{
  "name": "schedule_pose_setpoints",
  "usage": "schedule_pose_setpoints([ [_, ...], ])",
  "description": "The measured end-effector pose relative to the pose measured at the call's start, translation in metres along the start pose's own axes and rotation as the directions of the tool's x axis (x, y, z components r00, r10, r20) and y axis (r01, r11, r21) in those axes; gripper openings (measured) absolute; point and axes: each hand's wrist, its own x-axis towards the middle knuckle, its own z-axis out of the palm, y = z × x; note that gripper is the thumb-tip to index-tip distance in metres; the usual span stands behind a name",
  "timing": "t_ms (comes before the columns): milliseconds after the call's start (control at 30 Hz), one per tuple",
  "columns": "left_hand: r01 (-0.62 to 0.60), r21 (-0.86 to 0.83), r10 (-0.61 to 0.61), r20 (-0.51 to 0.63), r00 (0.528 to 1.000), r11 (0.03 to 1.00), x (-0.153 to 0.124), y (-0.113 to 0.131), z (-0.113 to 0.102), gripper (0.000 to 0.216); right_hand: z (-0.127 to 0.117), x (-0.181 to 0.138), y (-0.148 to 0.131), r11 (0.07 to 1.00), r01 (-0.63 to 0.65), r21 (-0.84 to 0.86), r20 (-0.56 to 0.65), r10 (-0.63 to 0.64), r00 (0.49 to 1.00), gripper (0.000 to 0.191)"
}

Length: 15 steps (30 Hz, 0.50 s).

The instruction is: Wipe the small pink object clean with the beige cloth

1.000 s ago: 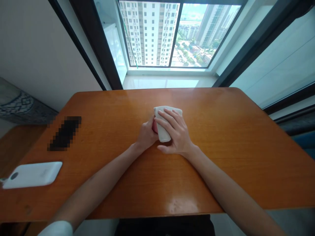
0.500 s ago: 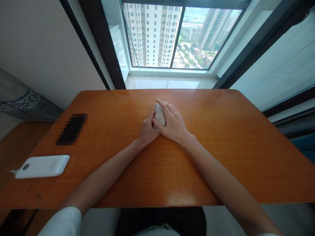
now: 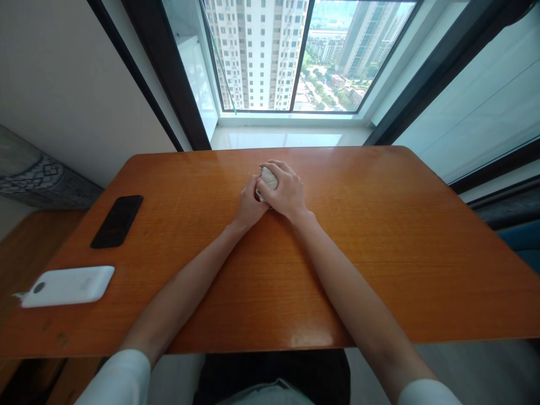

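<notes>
A person's two bare forearms, each with a white sleeve pushed up near the elbow; dark clothing covers the lap at 6 o'clock.

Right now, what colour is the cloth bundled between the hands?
White cloth, with a bit of red beneath; head view.

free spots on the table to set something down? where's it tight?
Bare wood right of the right hand, out to the orange wooden table's right edge. Another patch between both forearms and the near edge. Crowded: left end, with the black phone and white power bank; and centre-far, where the left hand and right hand grip a rolled white cloth.
</notes>
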Motion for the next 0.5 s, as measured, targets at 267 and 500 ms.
schedule_pose_setpoints([
  [267,0.017,-0.102,-0.008,0.091,0.996,0.995,0.007,-0.005,0.007,0.042,-0.005,-0.004,0.005,0.993,-0.071,-0.09,-0.047,0.067,0.997,0.05],
  [500,-0.002,-0.129,0.013,0.082,0.997,0.992,0.003,-0.013,0.008,0.035,-0.014,0.001,-0.019,0.948,-0.066,-0.31,0.086,0.097,0.992,0.04],
])
